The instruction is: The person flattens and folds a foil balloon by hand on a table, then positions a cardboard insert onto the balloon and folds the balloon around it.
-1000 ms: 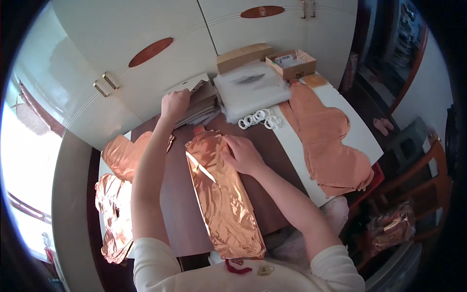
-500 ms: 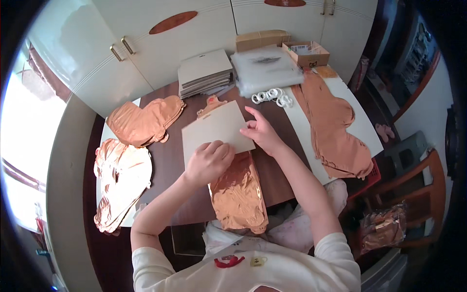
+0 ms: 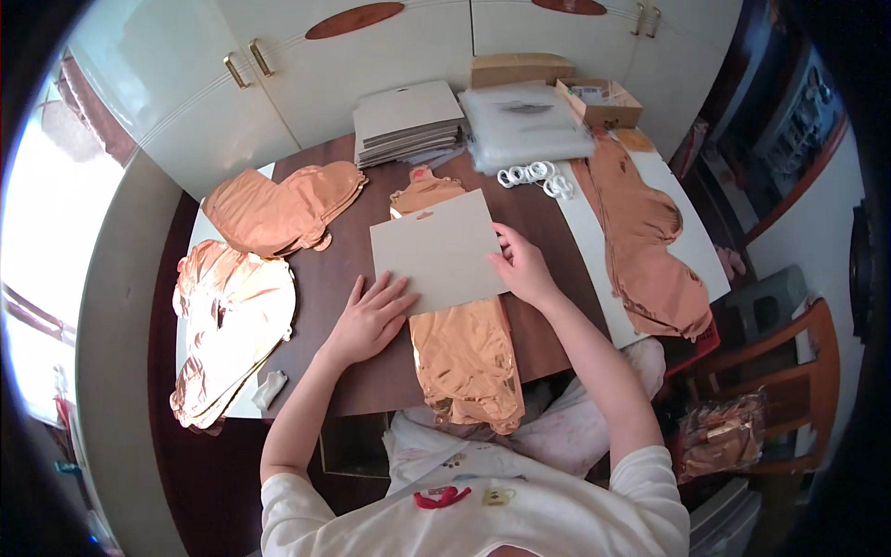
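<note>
A beige cardboard sheet (image 3: 436, 255) with a small hang slot lies over the middle of a copper-coloured foil balloon (image 3: 464, 357). The balloon's top end shows beyond the card, and its crinkled lower end reaches over the table's near edge. My left hand (image 3: 371, 317) lies flat with fingers spread, its fingertips on the card's lower left corner. At the card's right edge, my right hand (image 3: 524, 267) grips it, thumb on top; the tips of some fingers are hidden.
Flat copper foil balloons lie at left (image 3: 237, 316) and right (image 3: 650, 241). Behind are stacked cards (image 3: 408, 116), clear plastic bags (image 3: 524, 125), white ribbon rolls (image 3: 534, 174) and a small open box (image 3: 601, 102). A wooden chair (image 3: 817, 371) stands right.
My left hand has opened from a curled fist and moved to the card's lower left corner. My right hand has closed onto the right edge. The card sits straighter over the balloon.
</note>
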A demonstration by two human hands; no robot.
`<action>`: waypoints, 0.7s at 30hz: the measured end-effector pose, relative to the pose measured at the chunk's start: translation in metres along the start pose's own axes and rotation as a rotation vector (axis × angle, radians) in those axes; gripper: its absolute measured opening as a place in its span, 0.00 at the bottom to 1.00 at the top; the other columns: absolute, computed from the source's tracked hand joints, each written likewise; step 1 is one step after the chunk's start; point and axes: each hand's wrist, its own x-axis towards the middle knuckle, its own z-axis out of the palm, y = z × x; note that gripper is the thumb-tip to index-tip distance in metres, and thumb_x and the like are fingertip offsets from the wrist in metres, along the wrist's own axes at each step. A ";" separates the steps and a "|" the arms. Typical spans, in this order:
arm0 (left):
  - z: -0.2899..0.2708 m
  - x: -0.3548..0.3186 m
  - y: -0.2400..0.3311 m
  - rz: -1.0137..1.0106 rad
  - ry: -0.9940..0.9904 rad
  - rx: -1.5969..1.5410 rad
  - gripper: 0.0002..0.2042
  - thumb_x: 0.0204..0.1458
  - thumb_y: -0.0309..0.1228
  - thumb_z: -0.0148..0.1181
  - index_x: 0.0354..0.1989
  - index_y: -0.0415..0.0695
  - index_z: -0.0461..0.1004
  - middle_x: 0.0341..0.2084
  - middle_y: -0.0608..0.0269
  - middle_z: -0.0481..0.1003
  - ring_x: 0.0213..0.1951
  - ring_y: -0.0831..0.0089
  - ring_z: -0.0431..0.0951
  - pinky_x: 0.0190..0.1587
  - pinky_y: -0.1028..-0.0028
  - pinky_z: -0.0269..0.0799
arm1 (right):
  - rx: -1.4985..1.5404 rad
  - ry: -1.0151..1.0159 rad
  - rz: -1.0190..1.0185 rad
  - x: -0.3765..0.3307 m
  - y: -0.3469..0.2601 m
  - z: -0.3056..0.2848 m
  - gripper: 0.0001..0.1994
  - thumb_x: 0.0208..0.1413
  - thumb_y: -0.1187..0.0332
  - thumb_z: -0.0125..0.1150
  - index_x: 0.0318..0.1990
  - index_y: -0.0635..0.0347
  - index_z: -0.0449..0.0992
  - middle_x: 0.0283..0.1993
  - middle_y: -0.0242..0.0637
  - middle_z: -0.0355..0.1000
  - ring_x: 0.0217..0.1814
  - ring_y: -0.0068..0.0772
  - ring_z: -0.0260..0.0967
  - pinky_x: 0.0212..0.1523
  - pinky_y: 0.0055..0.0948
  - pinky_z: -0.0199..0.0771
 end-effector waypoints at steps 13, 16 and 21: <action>0.000 -0.002 0.000 0.041 -0.060 0.043 0.23 0.58 0.46 0.43 0.62 0.58 0.62 0.64 0.67 0.57 0.68 0.59 0.48 0.65 0.45 0.37 | -0.545 -0.242 -0.449 -0.039 -0.014 -0.017 0.13 0.55 0.65 0.54 0.47 0.56 0.76 0.56 0.35 0.69 0.62 0.39 0.61 0.61 0.42 0.58; 0.000 -0.003 0.002 0.039 -0.073 0.032 0.24 0.58 0.49 0.43 0.63 0.59 0.60 0.64 0.69 0.57 0.68 0.60 0.48 0.65 0.44 0.36 | -0.533 -0.274 -0.433 -0.044 -0.016 -0.018 0.13 0.55 0.66 0.54 0.47 0.55 0.76 0.56 0.34 0.69 0.62 0.39 0.61 0.63 0.43 0.56; -0.003 -0.004 0.007 0.075 -0.132 0.109 0.30 0.55 0.57 0.42 0.64 0.58 0.58 0.65 0.66 0.55 0.68 0.56 0.45 0.65 0.42 0.33 | -0.561 -0.305 -0.428 -0.049 -0.021 -0.022 0.15 0.56 0.67 0.51 0.50 0.55 0.74 0.57 0.34 0.68 0.64 0.39 0.60 0.65 0.45 0.53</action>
